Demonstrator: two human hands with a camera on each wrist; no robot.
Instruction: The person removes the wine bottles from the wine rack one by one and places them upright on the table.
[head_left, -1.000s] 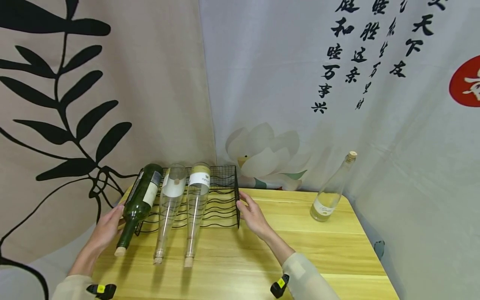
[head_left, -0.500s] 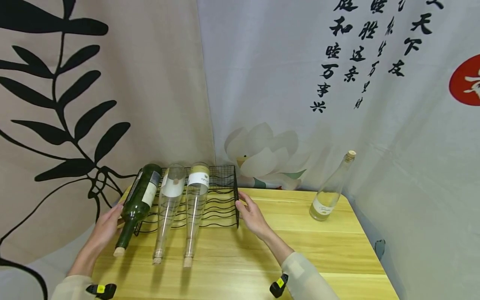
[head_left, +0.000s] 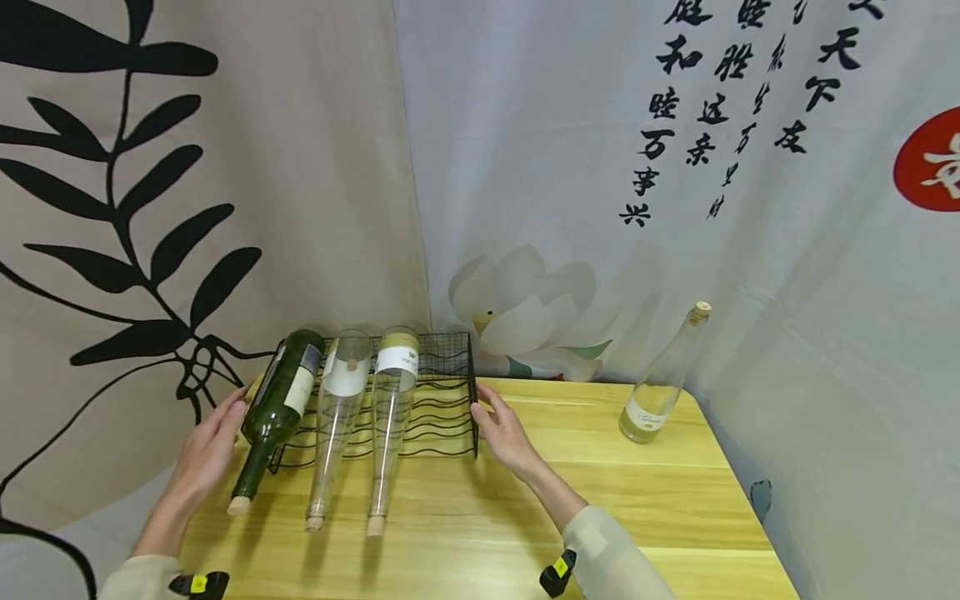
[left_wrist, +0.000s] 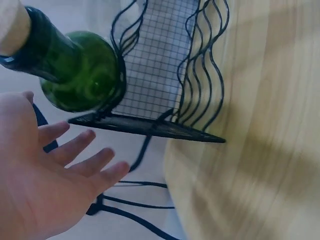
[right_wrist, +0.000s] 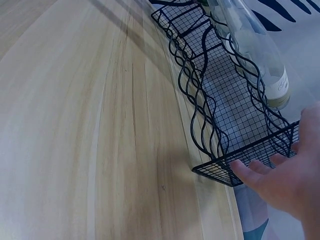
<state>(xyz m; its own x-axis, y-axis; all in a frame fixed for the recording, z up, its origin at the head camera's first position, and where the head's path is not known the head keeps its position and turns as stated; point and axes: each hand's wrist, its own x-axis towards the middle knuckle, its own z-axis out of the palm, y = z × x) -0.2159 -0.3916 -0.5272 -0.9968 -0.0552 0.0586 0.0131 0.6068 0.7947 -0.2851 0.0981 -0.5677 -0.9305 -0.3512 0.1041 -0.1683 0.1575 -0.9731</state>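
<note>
A black wire bottle rack point(head_left: 442, 417) stands at the back left of the table. On its top lie a green bottle point(head_left: 279, 408), a clear bottle point(head_left: 341, 417) and a second clear bottle point(head_left: 393, 417), their corked necks pointing toward me. My left hand point(head_left: 206, 458) is beside the rack's left end, near the green bottle. In the left wrist view its fingers point(left_wrist: 95, 162) spread, with a gap between most of them and the end panel. My right hand point(head_left: 510, 432) rests its extended fingers at the rack's right end panel point(right_wrist: 240, 159), holding nothing.
A clear corked bottle point(head_left: 656, 400) stands upright at the right rear of the wooden table point(head_left: 600, 475). Behind the table hangs a cloth backdrop point(head_left: 525, 167) with printed leaves, a lotus and dark characters.
My left hand has drawn slightly off the rack's left end, its fingers extending farther up beside the green bottle. The right hand, rack and bottles stay put.
</note>
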